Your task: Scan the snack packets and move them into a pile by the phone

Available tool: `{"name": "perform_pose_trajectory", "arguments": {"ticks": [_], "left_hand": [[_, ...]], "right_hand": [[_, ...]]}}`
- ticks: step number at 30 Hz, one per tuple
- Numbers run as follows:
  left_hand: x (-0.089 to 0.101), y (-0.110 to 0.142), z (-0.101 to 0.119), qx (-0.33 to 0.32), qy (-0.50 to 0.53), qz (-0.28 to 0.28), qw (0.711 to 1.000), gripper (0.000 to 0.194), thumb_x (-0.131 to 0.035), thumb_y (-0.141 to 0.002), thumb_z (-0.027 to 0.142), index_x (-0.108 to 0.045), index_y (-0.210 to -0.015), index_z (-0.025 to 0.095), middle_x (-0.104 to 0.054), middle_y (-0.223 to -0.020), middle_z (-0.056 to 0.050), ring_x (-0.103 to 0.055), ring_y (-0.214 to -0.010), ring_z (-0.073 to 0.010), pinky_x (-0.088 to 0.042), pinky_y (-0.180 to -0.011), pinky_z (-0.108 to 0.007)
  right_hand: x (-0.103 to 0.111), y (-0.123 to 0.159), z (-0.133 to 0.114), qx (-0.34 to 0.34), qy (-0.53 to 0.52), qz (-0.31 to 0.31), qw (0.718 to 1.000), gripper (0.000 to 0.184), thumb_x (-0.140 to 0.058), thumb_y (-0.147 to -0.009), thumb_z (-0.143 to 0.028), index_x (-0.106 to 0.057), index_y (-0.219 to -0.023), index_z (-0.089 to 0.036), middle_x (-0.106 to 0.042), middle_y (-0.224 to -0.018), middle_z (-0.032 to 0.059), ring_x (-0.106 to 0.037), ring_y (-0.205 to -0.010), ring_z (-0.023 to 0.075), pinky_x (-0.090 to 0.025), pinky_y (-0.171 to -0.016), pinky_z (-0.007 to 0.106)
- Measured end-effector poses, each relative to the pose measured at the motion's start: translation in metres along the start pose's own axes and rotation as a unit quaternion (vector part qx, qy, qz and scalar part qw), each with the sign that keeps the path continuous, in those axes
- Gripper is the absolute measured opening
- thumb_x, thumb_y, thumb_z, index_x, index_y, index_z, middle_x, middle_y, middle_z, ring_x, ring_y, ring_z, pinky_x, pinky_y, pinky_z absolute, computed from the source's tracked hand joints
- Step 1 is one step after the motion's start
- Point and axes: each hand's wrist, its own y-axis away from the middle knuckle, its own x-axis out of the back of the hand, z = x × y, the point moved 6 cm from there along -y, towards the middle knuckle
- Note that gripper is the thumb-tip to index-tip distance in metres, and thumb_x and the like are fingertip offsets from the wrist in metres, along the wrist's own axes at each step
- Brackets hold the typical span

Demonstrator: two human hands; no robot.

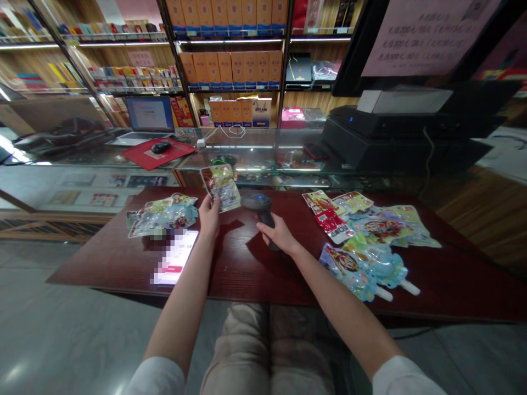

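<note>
Holding flat yellow-green printed snack packet (221, 187) upright above dark red wooden table (247, 269), long axis near vertical, tilted slightly left, barcode side facing black handheld barcode scanner (260, 208). Packet glossy, crinkled foil. Left hand (209, 215) pinched closed on packet's lower edge. Right hand (278, 234) wrapped closed round scanner handle, scanner head toward packet. Pile of similar packets (162, 216) just left of left hand; more packets (366, 236) spread at right. Lit phone (177, 258) on table.

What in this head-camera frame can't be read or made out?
- Phone screen on the table: pixelated, content unreadable.
- Packet in the left hand: print too small to read.
- Scanner handle: covered by the right hand.
- Sign at top right: cut off by the frame edge, text blurred.
</note>
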Motion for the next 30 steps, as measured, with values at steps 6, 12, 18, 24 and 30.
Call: {"name": "perform_pose_trajectory", "arguments": {"ticks": [6,12,18,24,30], "left_hand": [[0.001,-0.003,-0.006,-0.002,-0.007,-0.009,1.0,0.041,-0.066,-0.073,0.041,-0.065,-0.102,0.013,-0.069,-0.095,-0.006,-0.062,-0.088,-0.0175,-0.048,-0.086,-0.031],[0.0,-0.004,-0.008,-0.009,-0.014,-0.004,1.0,0.037,-0.066,-0.073,0.04,-0.066,-0.1,0.014,-0.068,-0.092,-0.005,-0.061,-0.085,-0.0161,-0.048,-0.084,-0.03],[0.001,-0.003,-0.006,-0.002,-0.005,-0.004,1.0,0.036,-0.066,-0.073,0.038,-0.066,-0.099,0.013,-0.068,-0.092,-0.005,-0.061,-0.086,-0.0162,-0.047,-0.085,-0.029],[0.002,-0.005,-0.01,0.006,-0.008,-0.005,1.0,0.04,-0.066,-0.072,0.042,-0.065,-0.1,0.013,-0.068,-0.093,-0.005,-0.062,-0.088,-0.018,-0.047,-0.085,-0.03],[0.004,0.004,0.004,-0.006,-0.032,0.001,0.999,0.037,-0.063,-0.074,0.042,-0.063,-0.098,0.014,-0.067,-0.089,-0.004,-0.059,-0.083,-0.0165,-0.047,-0.08,-0.028]], "right_hand": [[-0.001,0.0,-0.002,0.001,0.014,0.0,1.0,0.031,-0.061,-0.076,-0.038,-0.05,-0.094,-0.016,-0.043,-0.044,-0.0111,-0.042,-0.032,0.0077,-0.032,-0.037,0.02],[-0.001,-0.001,0.003,0.003,0.02,-0.001,1.0,0.029,-0.061,-0.076,-0.038,-0.05,-0.093,-0.016,-0.044,-0.045,-0.0105,-0.042,-0.031,0.0077,-0.03,-0.035,0.02],[-0.002,-0.001,0.003,0.003,0.019,-0.005,1.0,0.03,-0.061,-0.076,-0.038,-0.05,-0.093,-0.017,-0.044,-0.045,-0.0105,-0.042,-0.032,0.0077,-0.03,-0.036,0.019],[-0.003,0.001,-0.003,-0.001,0.01,0.005,1.0,0.033,-0.062,-0.075,-0.039,-0.051,-0.096,-0.016,-0.044,-0.048,-0.0105,-0.042,-0.032,0.0074,-0.031,-0.036,0.02],[-0.008,0.002,-0.002,-0.001,0.009,0.002,1.0,0.031,-0.061,-0.076,-0.039,-0.048,-0.093,-0.018,-0.044,-0.048,-0.011,-0.041,-0.031,0.0072,-0.03,-0.036,0.02]]}}
